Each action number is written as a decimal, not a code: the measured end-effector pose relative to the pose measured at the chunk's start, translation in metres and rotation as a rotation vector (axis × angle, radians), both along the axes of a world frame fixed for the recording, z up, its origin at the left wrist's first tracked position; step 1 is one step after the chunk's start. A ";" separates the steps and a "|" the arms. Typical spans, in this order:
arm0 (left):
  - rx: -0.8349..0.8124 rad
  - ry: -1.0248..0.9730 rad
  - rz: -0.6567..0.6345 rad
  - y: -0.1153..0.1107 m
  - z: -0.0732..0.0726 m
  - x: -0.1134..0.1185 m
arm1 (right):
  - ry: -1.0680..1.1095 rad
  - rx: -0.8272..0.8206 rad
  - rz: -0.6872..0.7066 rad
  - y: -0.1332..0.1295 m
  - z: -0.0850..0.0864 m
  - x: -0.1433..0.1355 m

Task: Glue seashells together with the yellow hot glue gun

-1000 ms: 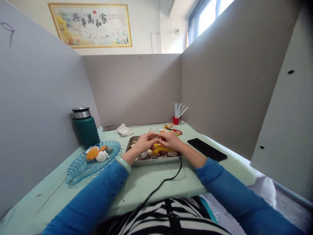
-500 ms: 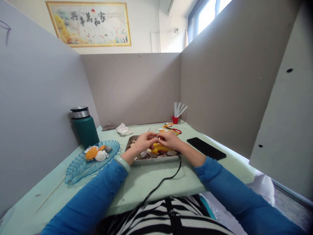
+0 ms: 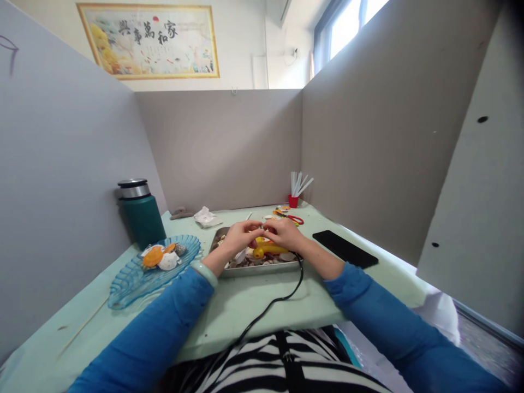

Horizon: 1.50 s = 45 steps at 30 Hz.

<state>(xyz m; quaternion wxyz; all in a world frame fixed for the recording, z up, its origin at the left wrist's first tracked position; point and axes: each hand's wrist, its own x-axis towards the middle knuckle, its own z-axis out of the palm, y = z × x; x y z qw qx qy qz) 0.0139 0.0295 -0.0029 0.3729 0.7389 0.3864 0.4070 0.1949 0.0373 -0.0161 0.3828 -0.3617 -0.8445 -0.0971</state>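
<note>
My left hand (image 3: 242,236) and my right hand (image 3: 283,231) meet fingertip to fingertip above a metal tray (image 3: 262,269) filled with shells and small stones. The fingers of both are closed in a pinch around something too small to make out. Beneath my right hand a yellow glue gun (image 3: 268,249) lies on the shells. Its black cord (image 3: 275,301) runs over the tray's front edge toward my lap.
On the left are a blue glass plate (image 3: 131,284) holding shells, a green bottle (image 3: 143,218) and a thin stick (image 3: 84,326). Crumpled tissue (image 3: 206,216), scissors (image 3: 295,219) and a red cup (image 3: 293,201) of white sticks sit behind. A black phone (image 3: 344,247) lies right.
My fingertips have shifted slightly over the tray, and the small white bit seen between them before is now hidden. Both hands stay together.
</note>
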 end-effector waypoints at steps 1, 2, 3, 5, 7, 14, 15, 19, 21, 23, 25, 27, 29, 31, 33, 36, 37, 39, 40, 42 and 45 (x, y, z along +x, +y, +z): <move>-0.027 -0.034 0.008 -0.001 0.001 0.000 | 0.018 -0.002 -0.003 0.000 0.000 0.000; -0.056 -0.066 0.010 -0.003 0.003 0.001 | 0.037 -0.006 -0.004 0.000 0.000 0.000; -0.083 -0.095 0.007 -0.004 0.004 0.001 | 0.054 -0.011 -0.004 0.000 0.000 0.000; -0.114 -0.127 0.001 -0.005 0.005 0.001 | 0.077 -0.018 -0.002 0.000 0.001 0.000; -0.114 -0.131 0.004 -0.005 0.006 0.001 | 0.072 -0.022 0.007 0.000 0.001 0.000; -0.085 -0.119 0.035 -0.004 0.005 0.002 | 0.052 -0.045 0.000 0.001 0.000 0.000; -0.075 -0.120 0.041 -0.004 0.005 0.003 | 0.044 -0.047 -0.001 0.002 0.000 0.000; -0.063 -0.102 0.069 -0.003 0.005 0.003 | -0.041 -0.049 0.026 0.005 -0.002 0.000; -0.049 -0.086 0.082 -0.002 0.004 0.002 | -0.058 -0.041 0.025 0.007 -0.003 0.001; -0.028 -0.072 0.083 -0.001 0.002 0.001 | -0.052 -0.015 0.020 0.008 -0.003 0.001; -0.017 -0.064 0.077 0.001 0.001 -0.001 | -0.045 0.013 0.025 0.008 -0.003 0.001; -0.021 -0.063 0.071 0.002 0.001 -0.002 | -0.048 0.030 0.037 0.008 -0.003 0.001; -0.035 -0.066 0.065 0.002 0.002 -0.002 | -0.054 0.047 0.047 0.009 -0.003 0.001; -0.052 -0.073 0.061 0.001 0.003 -0.001 | -0.060 0.069 0.054 0.009 -0.004 0.001; -0.063 -0.079 0.060 -0.001 0.004 -0.001 | -0.065 0.096 0.052 0.009 -0.004 0.001; -0.069 -0.081 0.054 -0.002 0.005 -0.001 | -0.084 0.131 0.032 0.008 -0.004 0.001; -0.071 -0.084 0.046 -0.002 0.006 -0.001 | -0.093 0.141 0.022 0.007 -0.004 0.001; -0.078 -0.093 0.023 -0.003 0.006 -0.003 | -0.112 0.161 0.001 0.006 -0.004 0.000; -0.083 -0.095 0.012 -0.003 0.006 -0.003 | -0.121 0.171 -0.012 0.005 -0.003 0.000; -0.091 -0.096 0.000 -0.003 0.007 -0.004 | -0.143 0.191 -0.037 0.005 -0.003 0.000; -0.094 -0.094 0.001 -0.004 0.007 -0.004 | -0.171 0.219 -0.076 0.006 -0.004 -0.001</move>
